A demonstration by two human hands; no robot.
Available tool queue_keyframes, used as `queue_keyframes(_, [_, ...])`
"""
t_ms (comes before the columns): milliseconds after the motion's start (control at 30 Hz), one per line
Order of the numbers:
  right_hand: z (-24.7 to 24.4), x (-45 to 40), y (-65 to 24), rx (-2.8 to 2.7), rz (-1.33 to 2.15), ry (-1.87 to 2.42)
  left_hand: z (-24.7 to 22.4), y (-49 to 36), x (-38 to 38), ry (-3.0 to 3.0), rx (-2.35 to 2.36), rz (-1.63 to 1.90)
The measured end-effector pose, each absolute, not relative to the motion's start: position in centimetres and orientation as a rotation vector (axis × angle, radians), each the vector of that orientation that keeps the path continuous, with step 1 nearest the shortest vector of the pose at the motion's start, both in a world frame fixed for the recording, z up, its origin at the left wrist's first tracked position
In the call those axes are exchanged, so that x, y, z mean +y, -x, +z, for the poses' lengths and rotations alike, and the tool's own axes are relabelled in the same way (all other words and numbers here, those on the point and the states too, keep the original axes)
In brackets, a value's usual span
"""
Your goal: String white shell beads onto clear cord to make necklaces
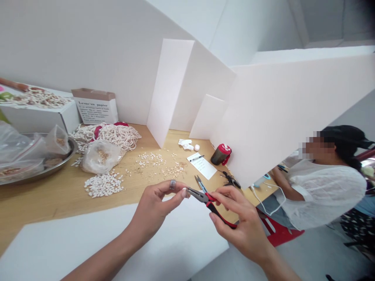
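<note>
Needle-nose pliers (211, 205) with red-and-black handles sit in the person's right hand (243, 222), low at centre right, the fingers wrapped firmly around the grips and the nose nearly shut. That steel nose points left, meeting the fingertips (184, 192) of the left hand (156, 207), which wears a wide silver ring (172, 184). Those fingers pinch together at the tip, but whatever they hold is too small to tell from here. Just beyond, blue-handled cutters (199, 183) and black-handled pliers (230, 179) lie on a wooden table (58, 203), near a note sheet (202, 166) and a dark bottle (220, 154). Toward the left, a heap of white shell beads (104, 184) lies beside a plastic bag (101, 156) and long bead strands (105, 136), with a metal tray (72, 146) of bags at the far left. At the right, a co-worker (325, 187) in a white blouse and black cap sits over a red stool (281, 232).
</note>
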State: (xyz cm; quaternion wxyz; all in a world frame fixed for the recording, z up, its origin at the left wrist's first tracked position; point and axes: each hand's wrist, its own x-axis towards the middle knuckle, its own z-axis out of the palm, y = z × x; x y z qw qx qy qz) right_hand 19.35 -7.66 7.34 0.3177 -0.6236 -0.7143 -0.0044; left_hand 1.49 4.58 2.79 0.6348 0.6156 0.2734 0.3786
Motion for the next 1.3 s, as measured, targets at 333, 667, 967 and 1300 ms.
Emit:
queue_keyframes(333, [7.2, -7.6, -19.9, -1.964, -0.341, 1.521, 3.2, -0.8, 4.3, -1.426, 0.604, 0.853])
queue_keyframes(667, [7.6, -8.1, -19.9, -1.988, -0.452, 1.533, 3.7, -1.1, 4.3, -1.560, 0.698, 0.940])
queue_keyframes(967, [7.4, -7.5, -19.7, -1.925, -0.248, 1.562, 3.8, -1.2, 4.2, -1.584, 0.746, 0.991])
queue_keyframes(1300, [7.4, -7.0, -19.2, -1.927, -0.315, 1.515, 3.8, -1.1, 4.1, -1.561, 0.735, 0.949])
